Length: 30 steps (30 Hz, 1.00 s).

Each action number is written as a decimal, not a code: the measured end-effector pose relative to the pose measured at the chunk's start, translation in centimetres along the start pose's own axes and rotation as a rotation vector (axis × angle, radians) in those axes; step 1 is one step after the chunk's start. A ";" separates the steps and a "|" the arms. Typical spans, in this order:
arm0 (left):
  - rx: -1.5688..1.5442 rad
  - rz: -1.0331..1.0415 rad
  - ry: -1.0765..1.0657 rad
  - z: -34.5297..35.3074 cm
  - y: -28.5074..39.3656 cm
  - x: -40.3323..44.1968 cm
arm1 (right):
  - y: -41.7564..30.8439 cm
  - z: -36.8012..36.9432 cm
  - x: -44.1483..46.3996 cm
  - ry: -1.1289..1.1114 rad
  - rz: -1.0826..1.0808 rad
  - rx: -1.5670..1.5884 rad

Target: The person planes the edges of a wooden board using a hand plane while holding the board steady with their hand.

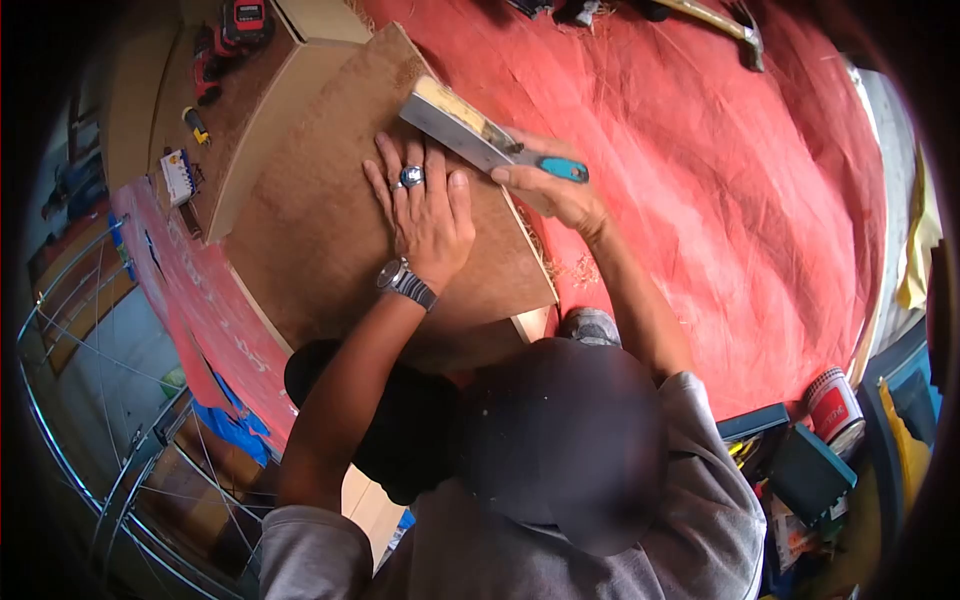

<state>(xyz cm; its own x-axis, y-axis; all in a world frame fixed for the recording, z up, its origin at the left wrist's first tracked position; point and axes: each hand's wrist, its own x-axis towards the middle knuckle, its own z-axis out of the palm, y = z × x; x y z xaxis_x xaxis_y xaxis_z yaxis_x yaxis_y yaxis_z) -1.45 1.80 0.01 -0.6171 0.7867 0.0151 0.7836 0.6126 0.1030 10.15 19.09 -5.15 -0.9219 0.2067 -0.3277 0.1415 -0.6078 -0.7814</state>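
Note:
My left hand (428, 215) lies flat on a brown wooden board (310, 220), fingers apart, with a ring on one finger and a watch on the wrist. My right hand (555, 195) is closed around a teal-handled tool (455, 130) with a flat metal side and a yellowish, wood-like upper part. The tool lies along the board's right edge, just beyond my left fingertips; its underside is hidden. Thin curled shavings (575, 268) are scattered beside that edge.
A red sheet (700, 200) covers the floor on the right, with a hammer (745, 40) at the top. A red cordless drill (235, 35) and a yellow-black tool (196, 126) lie upper left. A wheel (60, 440) stands lower left; a can (835, 410) and toolbox (810, 470) lower right.

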 end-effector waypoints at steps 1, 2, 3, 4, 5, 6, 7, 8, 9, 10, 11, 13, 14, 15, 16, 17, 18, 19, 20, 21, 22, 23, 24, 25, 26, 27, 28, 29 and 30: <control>-0.006 -0.005 -0.003 -0.1 0.4 0.1 | 0.5 -0.5 -0.5 0.007 0.016 -0.022; -0.024 -0.012 0.009 -0.2 0.6 0.3 | 0.9 -0.9 -2.6 -0.002 0.040 -0.030; -0.040 -0.020 0.014 -0.7 0.9 0.6 | 2.2 -1.3 -5.2 0.015 0.078 0.003; -0.055 -0.030 0.014 -1.1 1.2 0.7 | 3.8 -1.8 -8.2 0.031 0.119 0.040; -0.049 -0.037 0.007 -1.2 1.2 0.7 | 5.5 -2.6 -11.8 0.034 0.155 0.023; -0.041 -0.043 -0.002 -1.2 1.2 0.7 | 6.6 -3.2 -14.1 0.038 0.190 0.008; -0.033 -0.048 -0.016 -1.1 1.2 0.7 | 5.8 -3.1 -14.0 0.017 0.193 0.030; -0.041 -0.050 -0.014 -0.9 1.1 0.6 | 4.9 -2.9 -14.3 0.001 0.200 0.058; -0.050 -0.047 -0.011 -0.9 1.1 0.6 | 4.3 -2.6 -14.4 -0.010 0.202 0.086; -0.062 -0.041 -0.002 -1.0 1.2 0.7 | 6.2 -1.6 -11.7 0.102 0.080 0.105; -0.059 -0.040 -0.006 -1.0 1.2 0.6 | 5.5 -0.8 -7.6 0.094 0.080 0.143; -0.047 -0.033 0.005 -0.5 1.0 0.6 | 3.0 -0.1 1.7 0.052 -0.010 0.159; -0.041 -0.025 0.001 -0.7 1.0 0.6 | 2.1 0.2 4.3 0.018 -0.087 0.147; -0.033 -0.022 -0.001 -0.9 1.0 0.5 | 1.4 0.4 4.4 -0.006 -0.086 0.150; -0.031 -0.022 -0.002 -0.9 1.0 0.5 | 0.6 0.4 4.1 -0.028 -0.083 0.148; -0.021 -0.018 -0.007 -0.9 1.0 0.2 | 0.1 0.2 3.2 -0.048 -0.071 0.144; -0.013 -0.014 -0.009 -0.7 0.8 0.2 | 1.3 -0.5 1.0 -0.015 0.018 0.111; -0.003 -0.008 -0.007 -0.6 0.6 0.4 | 3.1 -1.1 -1.5 0.014 -0.003 0.099; -0.017 -0.017 -0.009 -0.7 0.8 0.6 | 4.9 -1.5 -4.4 0.043 -0.017 0.092; -0.029 -0.030 -0.018 -1.0 1.1 0.7 | 6.4 -2.2 -8.2 0.046 0.089 0.118; -0.040 -0.045 -0.028 -1.1 1.2 0.7 | 7.4 -2.6 -11.1 0.049 0.197 0.146; -0.041 -0.050 -0.032 -1.0 1.1 0.6 | 7.3 -2.8 -12.5 0.024 0.188 0.139; -0.041 -0.049 -0.037 -0.9 1.0 0.6 | 6.6 -2.7 -13.6 0.003 0.176 0.135; -0.044 -0.042 -0.036 -0.8 1.0 0.7 | 6.2 -2.6 -13.8 -0.015 0.156 0.127; -0.039 -0.035 -0.034 -0.7 0.9 0.8 | 6.9 -1.5 -12.4 0.074 0.165 0.248; -0.033 -0.030 -0.035 -0.8 0.9 0.7 | 6.6 -1.3 -9.4 0.056 0.187 0.202; -0.023 -0.022 -0.027 -1.0 0.9 0.8 | 5.6 -1.5 -5.5 0.034 0.200 0.156; -0.010 -0.019 -0.025 -1.0 0.9 0.8 | 4.3 -1.4 -1.9 -0.026 0.121 0.251; 0.005 -0.020 -0.024 -1.1 0.9 0.6 | 3.3 -1.1 0.1 -0.087 0.046 0.348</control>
<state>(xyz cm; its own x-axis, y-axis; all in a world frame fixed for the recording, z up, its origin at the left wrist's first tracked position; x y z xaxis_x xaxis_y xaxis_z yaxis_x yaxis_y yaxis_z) -1.22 2.77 1.18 -0.6306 0.7760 -0.0111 0.7716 0.6285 0.0979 10.90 17.93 -8.36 -0.9468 0.1166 -0.3000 0.0656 -0.8426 -0.5346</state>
